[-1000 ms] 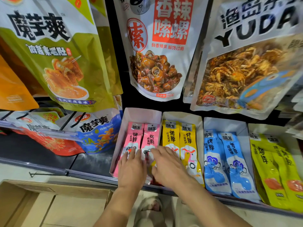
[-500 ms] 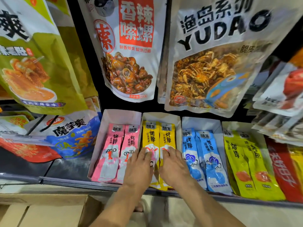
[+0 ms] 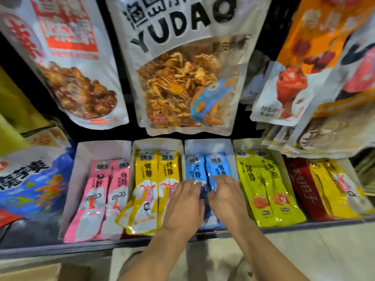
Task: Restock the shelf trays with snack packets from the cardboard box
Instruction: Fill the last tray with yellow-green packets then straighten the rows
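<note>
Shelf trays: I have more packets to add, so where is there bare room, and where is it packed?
Most room: the pink tray, bare behind its pink packets. The blue tray is bare behind the blue packets. The dark shelf left of the pink tray is bare. Crowded: the lime packets, under hanging bags.

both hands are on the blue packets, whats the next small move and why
Probably slide the blue packets back and square them: the left hand and right hand lie flat on them, bare tray wall shows behind their tops, and their lower ends reach the shelf edge.
</note>
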